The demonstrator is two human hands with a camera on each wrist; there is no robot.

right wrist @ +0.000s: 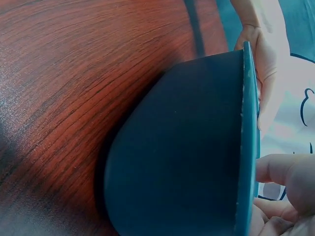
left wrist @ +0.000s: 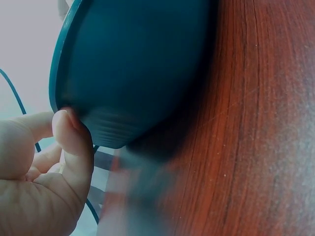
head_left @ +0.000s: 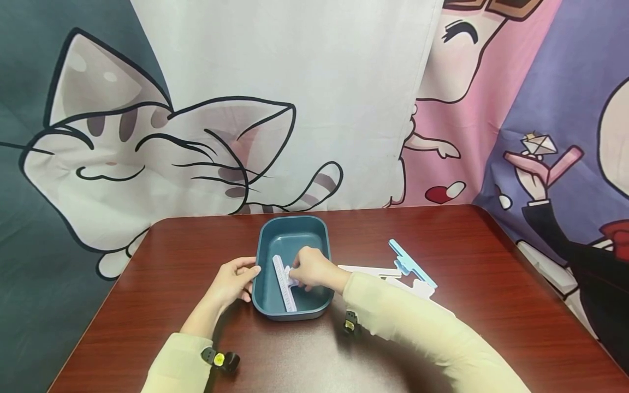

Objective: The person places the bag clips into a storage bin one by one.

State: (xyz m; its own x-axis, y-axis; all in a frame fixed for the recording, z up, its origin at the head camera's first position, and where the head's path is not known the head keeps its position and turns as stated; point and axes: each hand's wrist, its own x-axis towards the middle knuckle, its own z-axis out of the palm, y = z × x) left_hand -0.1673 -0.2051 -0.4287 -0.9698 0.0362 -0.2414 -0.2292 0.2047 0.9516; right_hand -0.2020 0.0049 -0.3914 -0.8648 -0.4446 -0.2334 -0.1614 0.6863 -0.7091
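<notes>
A dark teal rectangular plastic bin (head_left: 267, 232) stands on the table, its open top facing up. At its left side, my left hand (head_left: 233, 281) pinches the rim, thumb at the edge; the left wrist view shows this grip near a corner of the bin (left wrist: 133, 64). My right hand (head_left: 314, 267) reaches inside over the right rim and pinches the middle tab of a long pale lavender clip (head_left: 284, 284). That clip lies lengthwise in the left half of the bin. In the right wrist view, the bin wall hides the clip and the fingertips.
Right of the bin, a light blue long clip (head_left: 411, 263) lies on the wooden table (head_left: 196, 240). Several white clips (head_left: 371, 271) lie beside it, partly hidden behind the right sleeve (head_left: 413, 316). A cartoon-printed cloth (head_left: 363, 109) hangs behind the table's far edge.
</notes>
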